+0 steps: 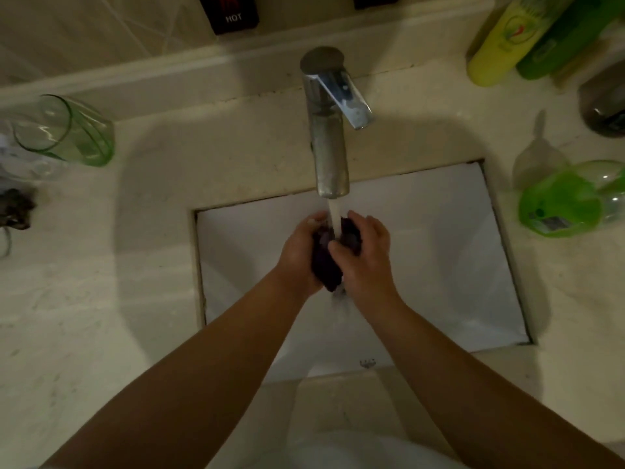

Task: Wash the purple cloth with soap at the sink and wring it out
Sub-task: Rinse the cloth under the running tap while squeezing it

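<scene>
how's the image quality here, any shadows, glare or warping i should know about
Head view: dim, yellowish light; a broad shadow falls over the counter around the sink. Glare glints on the tap lever. Wide-angle warping bends the counter edges and tilts the green glass. The purple cloth, gripped by the left hand and right hand, reads nearly black and soft.
</scene>
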